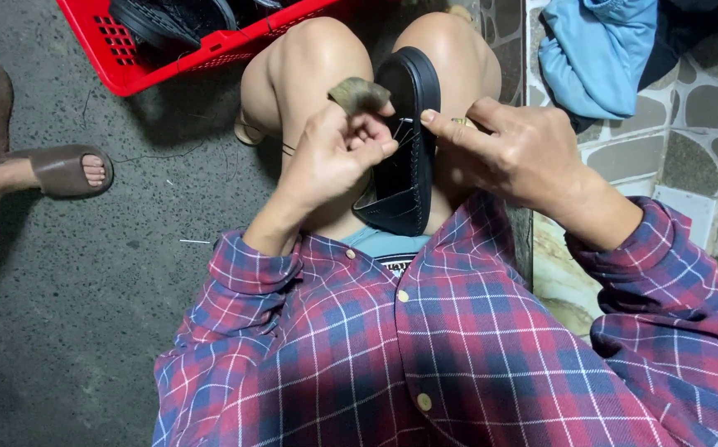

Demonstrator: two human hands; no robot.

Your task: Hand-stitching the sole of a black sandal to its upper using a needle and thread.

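Observation:
A black shoe (404, 141) stands on edge between my bare knees, sole side to the right. My left hand (338, 153) rests against its upper, fingers curled, with a worn brownish guard over one fingertip (359, 93). My right hand (508, 149) pinches a thin needle (404, 121) at the shoe's edge, and a fine thread runs from it over the upper. Both arms wear a red and blue plaid shirt.
A red plastic crate (127, 58) with dark shoes stands at the top left on the grey concrete floor. Another person's feet in brown sandals (61, 170) are at the left edge. Blue cloth (599, 54) lies on a stone-tiled ledge at the right.

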